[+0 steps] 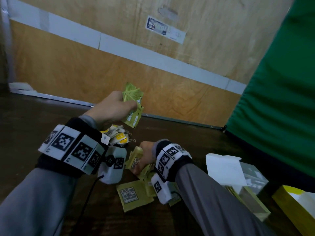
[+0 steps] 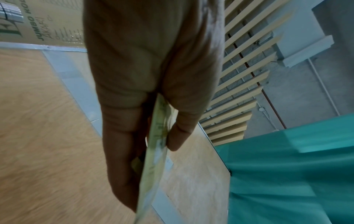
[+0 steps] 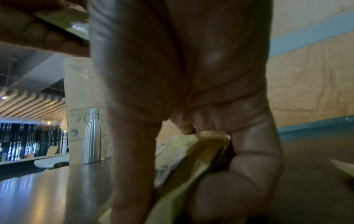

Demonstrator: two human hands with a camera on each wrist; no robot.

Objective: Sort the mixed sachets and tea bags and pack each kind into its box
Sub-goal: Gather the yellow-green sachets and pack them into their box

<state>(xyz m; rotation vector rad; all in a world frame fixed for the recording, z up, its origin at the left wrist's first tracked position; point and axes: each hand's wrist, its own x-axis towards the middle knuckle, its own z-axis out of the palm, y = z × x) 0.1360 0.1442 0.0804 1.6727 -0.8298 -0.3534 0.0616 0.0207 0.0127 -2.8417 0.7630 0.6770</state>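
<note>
Head view — dark table (image 1: pixel 42 120) (plywood wall (image 1: pixel 204 48) behind), green curtain (image 1: pixel 281 99) right.

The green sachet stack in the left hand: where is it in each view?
Head: upper centre, green sachet stack gripped by the left hand above the table.
Left wrist: centre, edge-on between thumb and fingers.
Right wrist: top left corner, dim, likely it.
Shared landmark: the plywood wall with its pale strip.

Lime-green sachets (image 1: pixel 133 103), olive-yellow sachets (image 1: pixel 134 196) with a grey block-pattern square, yellow-and-white tea bags (image 1: pixel 117 135), green cloth (image 1: pixel 281 99).
</note>
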